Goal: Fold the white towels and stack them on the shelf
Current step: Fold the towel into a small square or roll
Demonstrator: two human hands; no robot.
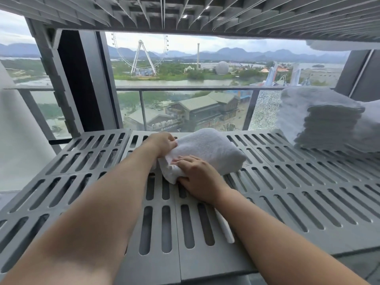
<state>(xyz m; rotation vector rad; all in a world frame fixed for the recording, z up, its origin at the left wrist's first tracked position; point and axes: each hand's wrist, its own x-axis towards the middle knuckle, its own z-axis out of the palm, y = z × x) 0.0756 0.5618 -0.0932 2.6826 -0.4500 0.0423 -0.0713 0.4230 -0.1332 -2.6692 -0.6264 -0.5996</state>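
Note:
A folded white towel (207, 150) lies on the grey slotted shelf (287, 194), near its middle. My left hand (162, 142) grips the towel's left edge, fingers curled into the cloth. My right hand (197, 177) holds the near corner, fingers laid over the top and thumb tucked under the fold. A tall stack of folded white towels (320, 120) stands at the shelf's right end, well apart from the single towel.
Another slotted shelf (185, 15) hangs close overhead, with a white towel edge (339, 46) showing at its right. Behind the shelf is a window and balcony rail (185, 88). A white curtain (18, 130) hangs at the left.

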